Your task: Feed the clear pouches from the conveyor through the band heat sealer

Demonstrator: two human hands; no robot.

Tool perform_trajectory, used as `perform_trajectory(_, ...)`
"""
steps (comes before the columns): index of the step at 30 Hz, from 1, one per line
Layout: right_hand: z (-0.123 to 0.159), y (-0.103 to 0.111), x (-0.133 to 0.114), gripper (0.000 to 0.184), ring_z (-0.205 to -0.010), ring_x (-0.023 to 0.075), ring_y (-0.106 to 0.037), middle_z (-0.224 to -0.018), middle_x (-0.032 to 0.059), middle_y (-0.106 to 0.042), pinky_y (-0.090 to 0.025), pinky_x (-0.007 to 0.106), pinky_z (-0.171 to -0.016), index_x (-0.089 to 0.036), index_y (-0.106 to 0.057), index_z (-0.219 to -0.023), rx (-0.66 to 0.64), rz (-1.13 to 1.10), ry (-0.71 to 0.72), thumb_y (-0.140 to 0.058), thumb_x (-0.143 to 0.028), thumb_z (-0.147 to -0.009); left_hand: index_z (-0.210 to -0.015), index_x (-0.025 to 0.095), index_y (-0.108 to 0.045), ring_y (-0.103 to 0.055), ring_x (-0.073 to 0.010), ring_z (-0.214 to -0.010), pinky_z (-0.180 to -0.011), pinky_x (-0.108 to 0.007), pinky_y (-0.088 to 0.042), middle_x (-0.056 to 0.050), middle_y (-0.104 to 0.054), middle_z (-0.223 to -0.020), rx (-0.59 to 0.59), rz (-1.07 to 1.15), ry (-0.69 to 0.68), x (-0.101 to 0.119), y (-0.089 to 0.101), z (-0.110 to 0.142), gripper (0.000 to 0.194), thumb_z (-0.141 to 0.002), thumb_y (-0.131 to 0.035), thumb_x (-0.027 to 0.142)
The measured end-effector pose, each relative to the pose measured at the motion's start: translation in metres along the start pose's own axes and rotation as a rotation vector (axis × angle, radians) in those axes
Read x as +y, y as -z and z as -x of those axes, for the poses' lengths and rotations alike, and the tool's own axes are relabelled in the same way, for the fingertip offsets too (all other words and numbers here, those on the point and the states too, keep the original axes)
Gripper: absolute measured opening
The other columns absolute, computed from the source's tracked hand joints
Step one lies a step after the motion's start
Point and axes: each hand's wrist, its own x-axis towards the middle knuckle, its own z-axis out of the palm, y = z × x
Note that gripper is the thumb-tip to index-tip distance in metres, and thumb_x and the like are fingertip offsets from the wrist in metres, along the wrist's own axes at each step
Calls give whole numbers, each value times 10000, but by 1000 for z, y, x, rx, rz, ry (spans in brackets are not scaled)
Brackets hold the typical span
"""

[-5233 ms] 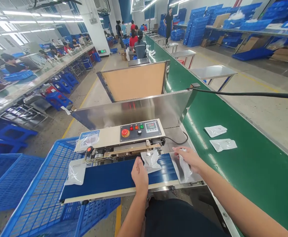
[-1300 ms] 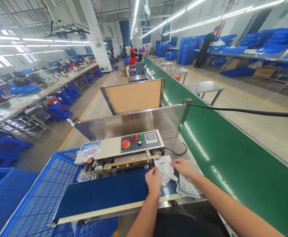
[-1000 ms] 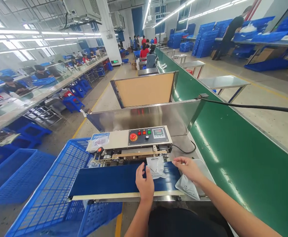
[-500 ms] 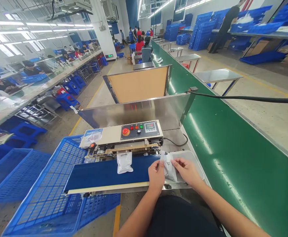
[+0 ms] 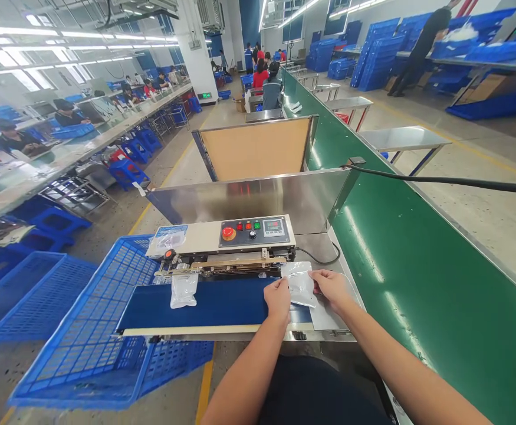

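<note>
A white plastic pouch [image 5: 301, 284] is held between my two hands at the right end of the band sealing machine [image 5: 196, 239]. My left hand [image 5: 278, 301] pinches its left edge above the blue conveyor belt [image 5: 231, 307]. Fingers of my right hand [image 5: 332, 289] are closed on its upper right edge. The pouch's top lies close to the sealer's intake side. A second white pouch [image 5: 184, 291] hangs from the sealing band farther left, its lower part over the belt. A control panel [image 5: 254, 230] with a red knob and several buttons tops the machine.
Beneath the belt's left end stands a blue plastic basket [image 5: 76, 330]. A long green conveyor [image 5: 399, 254] runs along the right. Behind the sealer rises a metal panel [image 5: 249, 203]. A black cable [image 5: 443, 182] crosses the green conveyor. Other people sit at distant benches.
The second pouch has travelled left along the sealer. The pouch in my hands has turned flatter and risen toward the machine's intake. The view has shifted slightly.
</note>
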Motion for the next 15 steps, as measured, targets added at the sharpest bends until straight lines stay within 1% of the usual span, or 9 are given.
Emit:
perform_trajectory(3,2,-20,0,313,-492,101,-543,-564,-6,-612,-527,214,-499,-166,-703,-670,-43,29,-10,-890,-415,-702,-736,146,-788,-575,-174,-653,-625,-278,-452,-24,-658,-655,77,-7,-12,6,17,1,396,-754,-815,541)
perform_trajectory(6,7,-37,-2,292,-557,118,-616,-643,26,-681,-592,225,-576,-158,-728,-710,-103,19,-50,-905,-390,-721,-687,151,-744,-535,-159,-635,-624,-274,-435,-6,-604,-614,120,-15,-40,12,35,-3,454,-778,-800,592)
perform_trajectory(8,14,-40,-3,269,-617,135,-667,-717,55,-729,-619,229,-617,-147,-760,-761,-126,9,-88,-915,-363,-723,-650,160,-708,-515,-157,-615,-625,-280,-436,5,-557,-573,143,-31,-60,17,49,-5,504,-806,-770,635)
perform_trajectory(10,25,-34,-4,295,-667,153,-700,-784,82,-762,-633,233,-631,-137,-793,-827,-138,5,-119,-931,-368,-706,-643,168,-695,-555,-180,-641,-660,-300,-470,-10,-571,-584,166,-51,-77,20,66,-1,541,-855,-713,666)
perform_trajectory(11,32,-28,-3,332,-686,162,-709,-813,93,-773,-637,236,-633,-135,-803,-853,-146,7,-130,-942,-388,-688,-677,169,-716,-607,-206,-702,-709,-317,-502,-35,-625,-640,189,-66,-95,22,76,4,535,-878,-692,665)
perform_trajectory(12,38,-21,-2,377,-701,170,-715,-837,101,-780,-641,240,-634,-134,-809,-869,-155,14,-138,-954,-416,-664,-760,168,-757,-665,-243,-818,-793,-342,-532,-73,-701,-758,221,-96,-133,22,86,12,510,-900,-677,652)
perform_trajectory(13,45,-12,0,423,-716,178,-720,-858,106,-785,-644,244,-638,-136,-813,-878,-164,26,-145,-964,-448,-636,-896,168,-797,-696,-283,-984,-907,-371,-542,-114,-762,-938,260,-145,-192,23,96,22,481,-922,-667,630)
perform_trajectory(14,52,-3,3,467,-721,186,-722,-871,108,-788,-645,249,-634,-141,-814,-880,-169,46,-156,-974,-481,-602,-1070,173,-807,-675,-312,-1169,-1031,-400,-518,-147,-769,-1151,299,-213,-266,22,107,35,473,-947,-655,604)
perform_trajectory(15,58,6,7,507,-722,191,-721,-882,108,-789,-645,255,-629,-148,-815,-883,-176,71,-169,-979,-511,-570,-1244,184,-772,-612,-321,-1326,-1136,-422,-469,-162,-720,-1345,335,-289,-345,19,117,50,495,-975,-633,575)
